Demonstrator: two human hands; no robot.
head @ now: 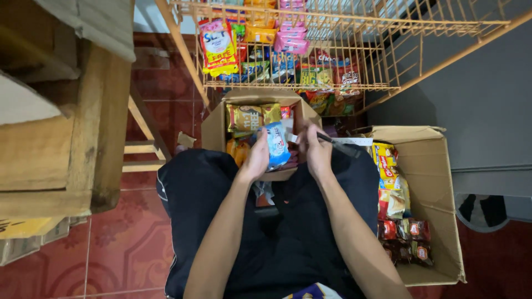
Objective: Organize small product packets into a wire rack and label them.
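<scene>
- The left hand (256,159) is curling its fingers around a small blue-and-white snack packet (277,145), gripping it along its left edge and holding it upright above the lap, just in front of the near cardboard box (213,130).
- The right hand (317,154) is closing around a dark pen-like tool (332,142), thumb and fingers pinching its near end, with the tip pointing away to the right; a white strip (291,137) is showing between the two hands, though what it belongs to is hard to tell.
- The packet is looking light and soft, a thin glossy film wrapper that is likely slippery and easy to crush; taking it by the sealed edges or flat across its sides seems safer than squeezing the middle.
- Beyond the hands, the near box is holding gold and orange packets (246,117).
- To the right, a second open cardboard box (438,182) is holding yellow, red and dark brown packets.
- Further ahead, an orange wire rack (354,55) is carrying more bright snack packs.
- A wooden stand (94,133) is standing at the left on a red tiled floor (133,238).
</scene>
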